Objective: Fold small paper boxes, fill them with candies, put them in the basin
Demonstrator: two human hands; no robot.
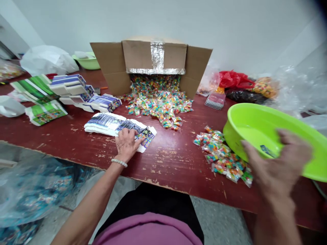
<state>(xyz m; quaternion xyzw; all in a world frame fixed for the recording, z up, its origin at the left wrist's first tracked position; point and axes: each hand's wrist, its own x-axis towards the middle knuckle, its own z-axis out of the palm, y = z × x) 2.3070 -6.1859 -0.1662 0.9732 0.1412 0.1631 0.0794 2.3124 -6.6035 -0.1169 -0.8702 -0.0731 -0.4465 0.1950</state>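
Observation:
My left hand (127, 143), a bead bracelet at its wrist, rests on a fanned row of flat printed cartons (104, 123). Its fingers are curled on the nearest blue-and-white carton (148, 137), the thumb against its printed face. At the right, my right hand (281, 163) is blurred by motion over the near rim of a lime-green basin (255, 112). Its thumb and fingers are apart, with nothing visible between them. A small dark packet (268, 150) lies inside the basin. Beside the basin is a pile of small clear-wrapped colourful candies (219, 149).
An open cardboard box (154, 54) on its side spills wrapped candies (160, 103) onto the red table (163, 166). Stacked blue cartons (74, 88) and green cartons (46, 110) stand left. A red bag (235, 80) and clear plastic (291, 88) lie at back right.

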